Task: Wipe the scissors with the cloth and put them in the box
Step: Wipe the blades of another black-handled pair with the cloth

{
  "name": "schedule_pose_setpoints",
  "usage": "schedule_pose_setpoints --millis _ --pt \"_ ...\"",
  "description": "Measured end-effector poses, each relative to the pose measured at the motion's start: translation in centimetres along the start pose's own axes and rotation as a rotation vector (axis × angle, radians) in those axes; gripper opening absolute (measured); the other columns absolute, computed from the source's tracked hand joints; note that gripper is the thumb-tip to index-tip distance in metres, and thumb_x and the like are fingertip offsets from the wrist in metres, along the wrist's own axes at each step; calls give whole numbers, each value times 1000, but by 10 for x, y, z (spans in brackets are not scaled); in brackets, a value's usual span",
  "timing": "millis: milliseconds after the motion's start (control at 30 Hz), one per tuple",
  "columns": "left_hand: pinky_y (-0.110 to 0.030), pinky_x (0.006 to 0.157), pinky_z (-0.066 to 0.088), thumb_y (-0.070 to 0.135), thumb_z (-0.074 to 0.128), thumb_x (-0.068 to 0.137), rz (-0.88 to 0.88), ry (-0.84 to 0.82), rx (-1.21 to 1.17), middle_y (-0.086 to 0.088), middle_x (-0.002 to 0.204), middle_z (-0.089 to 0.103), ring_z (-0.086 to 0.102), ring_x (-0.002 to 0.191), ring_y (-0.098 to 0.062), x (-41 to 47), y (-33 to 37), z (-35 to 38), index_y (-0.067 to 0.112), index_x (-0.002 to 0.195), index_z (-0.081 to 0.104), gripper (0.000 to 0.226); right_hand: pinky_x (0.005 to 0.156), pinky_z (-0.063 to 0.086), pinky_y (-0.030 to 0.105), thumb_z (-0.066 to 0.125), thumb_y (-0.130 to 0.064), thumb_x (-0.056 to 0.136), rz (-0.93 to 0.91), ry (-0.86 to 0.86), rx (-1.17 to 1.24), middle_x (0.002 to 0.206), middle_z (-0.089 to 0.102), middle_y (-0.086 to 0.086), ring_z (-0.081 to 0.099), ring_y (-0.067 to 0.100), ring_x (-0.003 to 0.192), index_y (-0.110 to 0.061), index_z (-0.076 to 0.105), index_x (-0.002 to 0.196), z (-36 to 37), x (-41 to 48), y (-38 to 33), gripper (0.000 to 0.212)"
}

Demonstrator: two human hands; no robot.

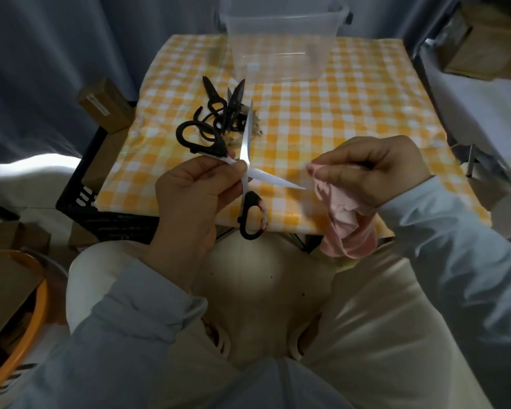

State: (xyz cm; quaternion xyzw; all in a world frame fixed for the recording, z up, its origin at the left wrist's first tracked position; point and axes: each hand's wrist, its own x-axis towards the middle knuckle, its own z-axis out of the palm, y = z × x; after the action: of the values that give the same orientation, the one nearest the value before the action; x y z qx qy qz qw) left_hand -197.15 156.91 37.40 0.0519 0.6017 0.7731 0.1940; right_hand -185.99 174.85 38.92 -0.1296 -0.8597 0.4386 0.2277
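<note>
Yellow-checked tablecloth (337,119) fills the middle of my view, with the clear box (281,51) standing on it at top centre. Just left of centre lies a heap of dark scissors (219,113). My left hand (189,196) pinches a black-handled pair (246,140) near its pivot, blades spread wide, one tip pointing right, nearly reaching the cloth (342,219). My right hand (372,169), fingers curled, grips that pink cloth at centre right.

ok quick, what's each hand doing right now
Left hand: closed, pinching the open scissors near the pivot.
Right hand: closed, gripping the pink cloth.
</note>
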Motion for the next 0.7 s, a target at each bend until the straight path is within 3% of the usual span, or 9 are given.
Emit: schedule_pose_setpoints --millis 233,333,533,700 --pt "-18 63 53 0 70 77 9 -9 -8 4 67 71 70 73 -15 -2 -1 7 12 77 70 13 73 54 33 74 -26 76 -123 0 -140 82 69 -2 64 11 79 -21 74 85 21 -4 4 11" --pt "-18 62 53 -1 69 77 17 -4 -20 8 63 69 68 68 -7 -4 0 9 13 75 69 14 69 53 32 72 -27 76 -142 36 -181 79 67 -2 62 12 75 -18 74 82 23 -2 4 11" --pt "-18 61 53 -1 69 76 15 13 -66 7 64 69 69 72 -13 -8 -2 13 10 77 68 11 62 47 23 71 -17 74 -392 55 -332 75 66 3 55 6 69 -10 75 81 32 3 -2 10" --pt "-18 62 54 -1 68 77 33 24 -97 9 66 70 70 76 -14 -9 0 10 10 77 67 11 60 44 19 71 -13 74 -453 76 -398 73 67 5 58 11 66 -8 75 80 24 2 4 9"
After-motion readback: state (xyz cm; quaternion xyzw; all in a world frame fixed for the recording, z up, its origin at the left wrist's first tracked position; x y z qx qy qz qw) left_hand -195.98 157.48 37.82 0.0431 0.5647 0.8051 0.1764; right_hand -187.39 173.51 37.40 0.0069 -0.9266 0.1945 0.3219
